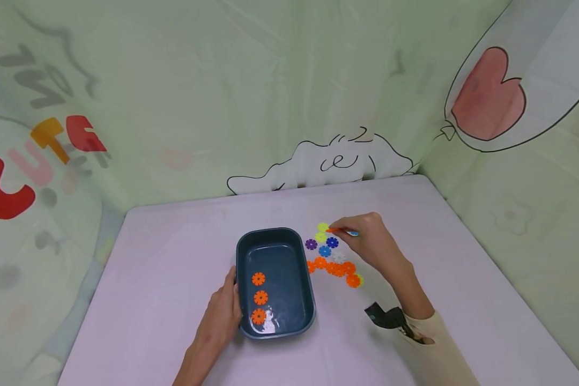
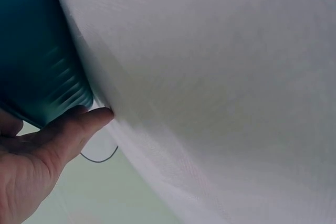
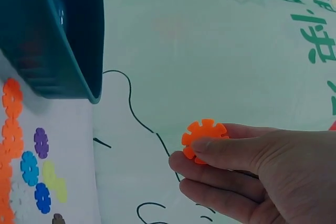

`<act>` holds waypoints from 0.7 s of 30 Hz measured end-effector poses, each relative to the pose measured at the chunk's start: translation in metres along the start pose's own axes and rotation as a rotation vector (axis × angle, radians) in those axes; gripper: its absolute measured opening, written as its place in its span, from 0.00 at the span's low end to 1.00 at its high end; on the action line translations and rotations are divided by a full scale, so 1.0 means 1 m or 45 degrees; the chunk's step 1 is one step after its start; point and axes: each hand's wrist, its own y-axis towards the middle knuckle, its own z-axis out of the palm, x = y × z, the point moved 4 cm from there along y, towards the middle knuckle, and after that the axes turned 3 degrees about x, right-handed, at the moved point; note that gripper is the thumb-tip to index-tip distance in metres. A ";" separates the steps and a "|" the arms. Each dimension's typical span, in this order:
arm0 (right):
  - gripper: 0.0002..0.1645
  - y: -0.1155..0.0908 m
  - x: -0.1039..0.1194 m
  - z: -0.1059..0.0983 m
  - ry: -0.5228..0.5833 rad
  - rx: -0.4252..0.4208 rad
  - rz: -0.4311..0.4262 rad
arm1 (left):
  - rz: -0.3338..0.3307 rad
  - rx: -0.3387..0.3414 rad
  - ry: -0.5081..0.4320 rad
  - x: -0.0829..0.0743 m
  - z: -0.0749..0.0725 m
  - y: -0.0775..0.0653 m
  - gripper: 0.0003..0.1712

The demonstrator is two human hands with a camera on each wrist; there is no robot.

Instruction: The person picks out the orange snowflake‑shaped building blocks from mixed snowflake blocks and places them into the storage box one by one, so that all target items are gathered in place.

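Note:
My left hand (image 1: 222, 308) grips the left side of a dark blue-green rectangular tray (image 1: 310, 300). In the left wrist view its fingers (image 2: 79, 127) lie against the tray's outer wall, with the thumb at the rim. Inside the tray, three orange flower-shaped discs, one of them an orange disc (image 1: 261, 297), lie in a column. My right hand (image 1: 366, 238) pinches another orange notched disc (image 3: 205, 135) between thumb and fingers, raised above the table. A bit of light blue (image 1: 353, 233) shows beside those fingers in the head view.
Right of the tray, a row of orange discs (image 1: 335, 268) lies on the pale tablecloth (image 1: 164, 257). Beyond it are a purple disc (image 1: 311, 244), a dark blue disc (image 1: 332, 243), a light blue disc (image 1: 325, 251), a white disc (image 1: 339, 257) and yellow-green discs (image 1: 320, 236). Printed curtains surround the table.

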 end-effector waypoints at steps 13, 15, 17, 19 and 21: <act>0.14 0.025 0.018 0.004 0.105 -0.056 -0.103 | 0.007 0.001 -0.025 0.000 0.000 0.001 0.32; 0.14 0.028 0.021 0.005 0.117 -0.052 -0.108 | 0.003 0.002 -0.023 0.000 0.001 0.001 0.32; 0.14 0.031 0.024 0.006 0.120 -0.045 -0.111 | 0.000 0.003 -0.022 0.001 0.001 0.001 0.32; 0.14 0.034 0.027 0.007 0.122 -0.048 -0.118 | -0.001 0.002 -0.018 0.001 0.002 0.000 0.32; 0.13 0.037 0.029 0.009 0.128 -0.053 -0.134 | -0.002 0.001 -0.017 0.001 0.002 0.000 0.32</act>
